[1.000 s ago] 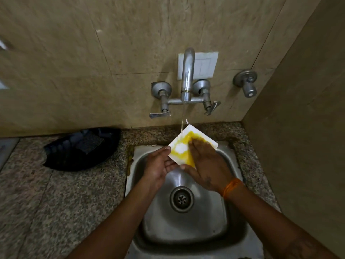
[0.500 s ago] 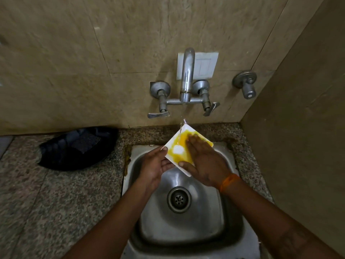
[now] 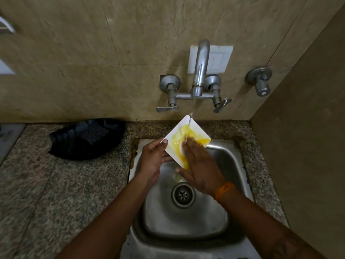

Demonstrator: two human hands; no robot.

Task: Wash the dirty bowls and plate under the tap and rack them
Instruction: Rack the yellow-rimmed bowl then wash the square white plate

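Observation:
A white square plate (image 3: 177, 136) smeared with yellow residue is tilted over the back of the steel sink (image 3: 229, 165). My left hand (image 3: 152, 159) grips its left corner, thumb on the rim. My right hand (image 3: 200, 166) lies flat on the plate's face, its straight fingers rubbing the yellow smear. A thin stream of water runs from the tap (image 3: 200, 68) onto the plate's upper part.
A black basket-like rack (image 3: 87, 139) lies on the granite counter (image 3: 56, 193) left of the sink. Two lever handles (image 3: 167, 108) flank the tap, and a separate valve (image 3: 260, 81) is on the wall at right. A side wall closes in the right.
My right hand has slid a little down the plate's face while rubbing, uncovering more of the yellow smear. The water stream, thin half a second ago, runs steadily again.

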